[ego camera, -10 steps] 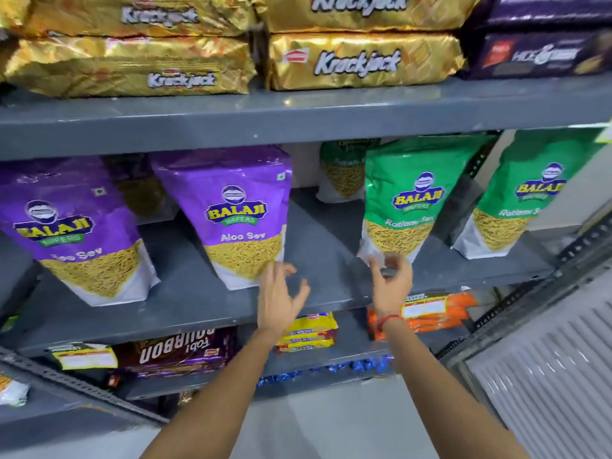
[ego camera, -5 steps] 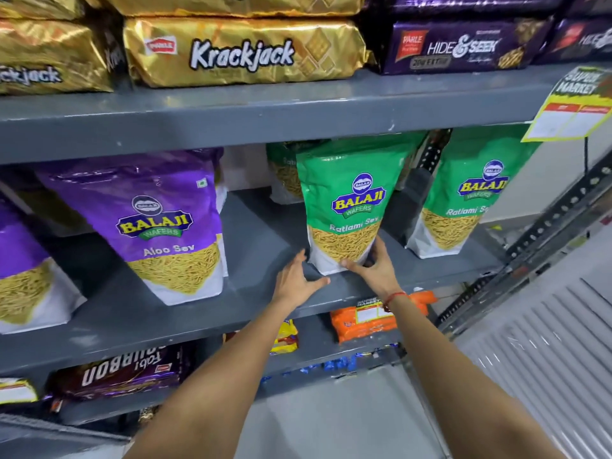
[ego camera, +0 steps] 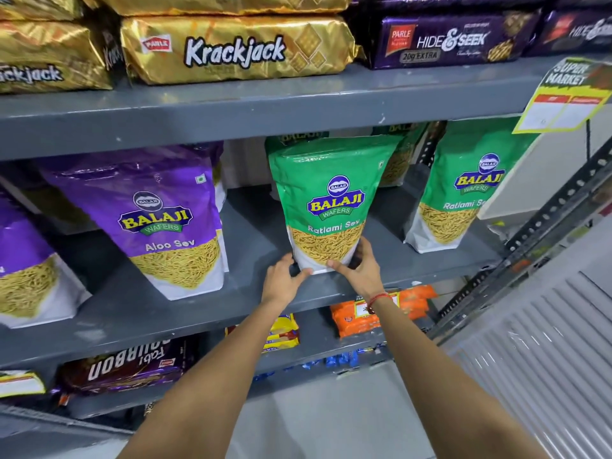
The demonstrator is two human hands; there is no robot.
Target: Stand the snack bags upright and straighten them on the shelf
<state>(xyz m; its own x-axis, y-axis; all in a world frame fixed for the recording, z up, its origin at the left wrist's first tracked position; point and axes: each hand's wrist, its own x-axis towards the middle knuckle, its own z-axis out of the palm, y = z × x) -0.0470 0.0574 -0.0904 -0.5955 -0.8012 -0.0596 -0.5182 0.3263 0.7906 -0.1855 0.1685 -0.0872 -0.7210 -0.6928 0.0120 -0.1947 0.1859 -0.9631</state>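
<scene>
A green Ratlami Sev bag (ego camera: 328, 197) stands upright on the grey middle shelf (ego camera: 185, 306). My left hand (ego camera: 283, 279) grips its bottom left corner and my right hand (ego camera: 359, 268) holds its bottom right corner. A second green bag (ego camera: 463, 190) stands to the right, leaning a little. More green bags (ego camera: 395, 160) sit behind. A purple Aloo Sev bag (ego camera: 159, 217) stands to the left, tilted, and another purple bag (ego camera: 26, 263) is cut off at the left edge.
Gold Krackjack packs (ego camera: 235, 48) and purple Hide & Seek packs (ego camera: 443, 41) lie on the shelf above. A yellow price tag (ego camera: 563, 101) hangs at the upper right. Orange packs (ego camera: 371, 313) and Bourbon packs (ego camera: 126, 366) lie below. A perforated metal upright (ego camera: 543, 223) slants at the right.
Both hands moved from the shelf edge onto the bottom corners of the green bag and took hold of it. The view shifted right and closer to that bag.
</scene>
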